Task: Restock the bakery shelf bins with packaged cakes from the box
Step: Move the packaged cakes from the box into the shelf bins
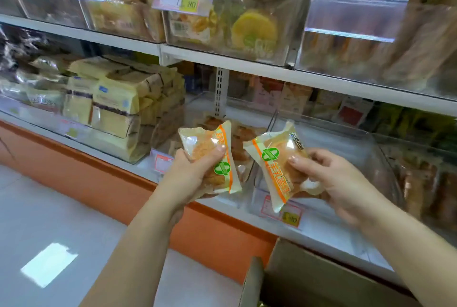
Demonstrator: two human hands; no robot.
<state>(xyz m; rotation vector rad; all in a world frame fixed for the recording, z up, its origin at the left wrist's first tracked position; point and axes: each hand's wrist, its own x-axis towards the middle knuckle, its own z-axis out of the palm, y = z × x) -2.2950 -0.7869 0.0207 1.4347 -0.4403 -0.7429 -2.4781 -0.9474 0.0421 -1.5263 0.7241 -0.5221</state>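
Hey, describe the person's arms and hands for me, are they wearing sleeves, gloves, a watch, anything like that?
Both forearms are bare as far as the frame shows, with no sleeves in view. The left hand and right hand wear no gloves. No watch, bracelet or ring is visible on either. The fingernails look short and unpainted, though the picture is slightly soft.

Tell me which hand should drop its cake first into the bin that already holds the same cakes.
Left, probably. The left hand holds its packaged cake right in front of the clear bin with matching cakes inside. The right hand holds its cake further right, before the neighbouring bin.
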